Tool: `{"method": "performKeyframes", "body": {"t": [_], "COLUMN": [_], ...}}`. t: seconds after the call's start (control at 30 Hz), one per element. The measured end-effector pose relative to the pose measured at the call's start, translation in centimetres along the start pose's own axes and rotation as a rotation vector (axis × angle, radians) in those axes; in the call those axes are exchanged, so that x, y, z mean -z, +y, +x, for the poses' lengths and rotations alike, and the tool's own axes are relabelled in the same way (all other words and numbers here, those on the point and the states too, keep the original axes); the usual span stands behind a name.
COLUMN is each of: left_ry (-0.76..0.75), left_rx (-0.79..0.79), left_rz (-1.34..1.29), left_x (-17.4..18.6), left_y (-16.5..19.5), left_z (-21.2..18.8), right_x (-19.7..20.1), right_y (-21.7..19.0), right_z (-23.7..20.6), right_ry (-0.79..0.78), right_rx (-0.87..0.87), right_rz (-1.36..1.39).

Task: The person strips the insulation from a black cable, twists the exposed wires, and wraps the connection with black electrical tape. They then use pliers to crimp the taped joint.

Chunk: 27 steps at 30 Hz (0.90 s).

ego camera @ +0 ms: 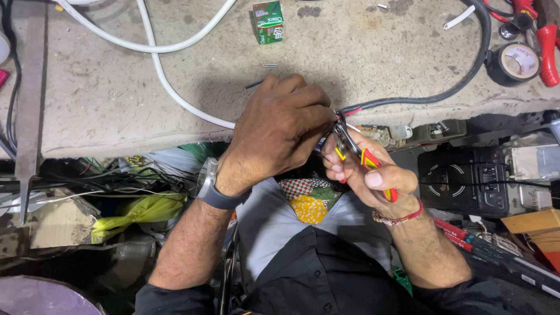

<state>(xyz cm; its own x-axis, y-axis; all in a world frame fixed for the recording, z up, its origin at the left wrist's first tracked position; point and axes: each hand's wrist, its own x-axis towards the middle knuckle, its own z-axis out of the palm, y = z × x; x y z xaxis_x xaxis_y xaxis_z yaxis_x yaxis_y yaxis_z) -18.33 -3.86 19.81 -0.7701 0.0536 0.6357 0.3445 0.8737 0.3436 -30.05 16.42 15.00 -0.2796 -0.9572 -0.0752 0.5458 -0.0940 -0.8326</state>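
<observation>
My left hand (280,131) is closed over the ends of the cables at the edge of a concrete bench (105,87). A white cable (175,96) runs into it from the left, and a thick black cable (443,93) with red and white inner wires reaches it from the right. My right hand (373,178) grips red-and-yellow-handled pliers (356,149), whose metal jaws sit at the wires right beside my left fingers. The wire ends themselves are hidden under my left hand.
A small green box (268,22) lies at the back of the bench. A roll of black tape (514,61) and red-handled tools (545,41) are at the right. A black device (466,181) sits lower right. Tangled wires and a yellow bag (140,213) lie lower left.
</observation>
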Motion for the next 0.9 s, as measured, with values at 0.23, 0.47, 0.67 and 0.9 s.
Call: {"method": "performKeyframes", "body": {"t": [0.23,0.47,0.67,0.9], "left_ry": [-0.012,0.058,0.419,0.394], "left_rx": [-0.001,0.053,0.192,0.772], "left_rz": [-0.004,-0.157,-0.254,0.401], "left_x": [-0.1,0.6,1.9,1.9], "left_y": [0.0,-0.2,0.6,3.5], "left_z": [0.0,-0.3,-3.8,-14.5], "right_x": [0.7,1.3,2.0,3.7], "right_y": [-0.1,0.9,1.4,1.1], "right_z": [-0.2,-0.5,-3.1,-4.0], "right_ry": [0.008,-0.06,-0.192,-0.155], "right_rx": [-0.046,-0.032,-0.031,-0.012], "right_rz": [-0.059,-0.156,-0.293,-0.241]}}
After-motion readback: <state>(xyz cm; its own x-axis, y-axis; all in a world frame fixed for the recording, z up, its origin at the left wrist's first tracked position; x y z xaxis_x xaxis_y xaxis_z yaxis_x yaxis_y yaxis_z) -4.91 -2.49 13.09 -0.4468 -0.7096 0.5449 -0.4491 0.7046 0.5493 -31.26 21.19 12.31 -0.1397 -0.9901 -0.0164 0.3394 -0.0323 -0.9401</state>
